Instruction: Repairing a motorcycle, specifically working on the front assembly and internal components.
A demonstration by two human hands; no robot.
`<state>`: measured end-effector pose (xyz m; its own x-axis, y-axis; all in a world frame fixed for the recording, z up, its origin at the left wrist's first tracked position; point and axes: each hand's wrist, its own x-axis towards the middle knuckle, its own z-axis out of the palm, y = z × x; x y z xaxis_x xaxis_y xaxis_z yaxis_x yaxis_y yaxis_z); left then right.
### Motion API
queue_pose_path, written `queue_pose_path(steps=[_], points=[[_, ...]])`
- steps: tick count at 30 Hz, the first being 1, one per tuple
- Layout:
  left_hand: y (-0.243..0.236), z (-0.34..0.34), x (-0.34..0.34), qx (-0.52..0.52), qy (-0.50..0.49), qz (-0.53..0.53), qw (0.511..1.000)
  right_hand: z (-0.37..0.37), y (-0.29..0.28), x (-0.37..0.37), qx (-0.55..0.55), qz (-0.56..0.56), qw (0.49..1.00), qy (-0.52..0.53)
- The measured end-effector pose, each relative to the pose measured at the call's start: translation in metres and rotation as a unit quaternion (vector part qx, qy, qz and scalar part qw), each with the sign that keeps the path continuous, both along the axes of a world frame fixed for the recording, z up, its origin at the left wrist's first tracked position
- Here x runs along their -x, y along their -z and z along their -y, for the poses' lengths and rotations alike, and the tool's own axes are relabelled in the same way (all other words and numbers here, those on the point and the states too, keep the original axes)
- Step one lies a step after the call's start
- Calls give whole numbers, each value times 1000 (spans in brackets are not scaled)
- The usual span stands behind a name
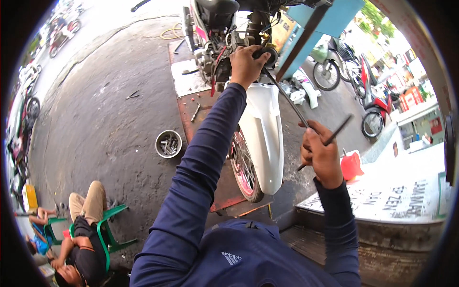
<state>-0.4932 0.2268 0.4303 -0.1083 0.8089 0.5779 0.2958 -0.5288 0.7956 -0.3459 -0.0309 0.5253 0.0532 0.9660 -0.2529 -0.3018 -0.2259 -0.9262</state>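
My left hand (246,66) reaches far forward to the stripped front of a motorcycle (210,52). Its thumb and fingers close on a round black part (271,58), perhaps a horn; its far side is hidden. My right hand (321,155) grips the crossbar of a T-handle wrench (290,102). The wrench's long dark shaft slants up and left to the round part, where its tip is hidden behind or beside my left hand. Below both hands is the white front fender (262,138), over the spoked front wheel (246,167).
A metal bowl of bolts or sockets (169,144) stands on the dark pavement at left. On the red-brown platform (191,126) lies a silver tool (196,112). A person (83,241) sits in a green chair (107,229) at lower left. Parked motorbikes (330,71) are at right.
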Motion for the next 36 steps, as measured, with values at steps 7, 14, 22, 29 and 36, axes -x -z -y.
queue_pose_path(steps=[7,14,22,29,36], points=[[-11,0,10,33,50,-23,998,-17,-55,3,-299,888,302,-176],[31,80,-6,170,65,529,829,-30,-88,4,-112,739,565,-349],[39,59,-51,227,323,722,568,-76,-84,7,213,452,800,-333],[32,34,-67,245,293,830,407,-99,-93,38,363,513,733,-260],[29,44,-76,169,292,846,414,-122,-99,43,411,593,603,-340]])
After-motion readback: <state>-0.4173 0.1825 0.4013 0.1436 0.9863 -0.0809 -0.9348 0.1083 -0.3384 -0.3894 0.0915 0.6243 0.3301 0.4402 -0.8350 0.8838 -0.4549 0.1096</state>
